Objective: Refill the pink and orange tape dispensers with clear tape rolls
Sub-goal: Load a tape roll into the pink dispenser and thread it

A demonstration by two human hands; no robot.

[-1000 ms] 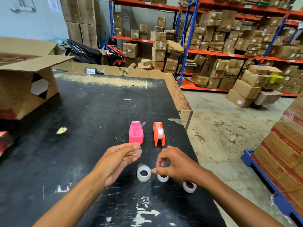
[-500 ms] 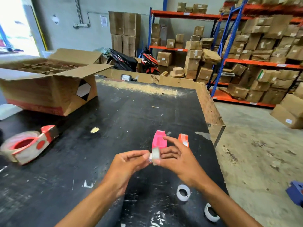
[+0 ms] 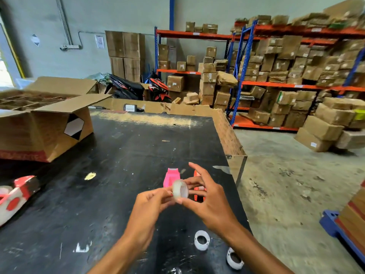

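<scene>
Both hands hold one clear tape roll [image 3: 180, 189] above the black table [image 3: 110, 175]. My left hand [image 3: 151, 204] pinches its near side, and my right hand [image 3: 205, 196] grips it with thumb and fingers, index finger raised. Just behind the roll stands the pink dispenser [image 3: 171, 177]. The orange dispenser [image 3: 198, 189] is mostly hidden behind my right fingers. Two more tape rolls lie near the table's front: one [image 3: 201, 237] under my right wrist, another [image 3: 234, 258] close to the right edge.
An open cardboard box [image 3: 45, 123] sits at the table's left. A large red-and-white tape gun [image 3: 13, 196] lies at the left edge. The table's right edge [image 3: 235, 167] drops to a concrete floor. Shelves of cartons fill the back; a blue pallet [image 3: 333, 224] is at right.
The tape roll went from resting on the table to being held up in both hands, now turned with its open side visible. The camera has tilted up and to the left.
</scene>
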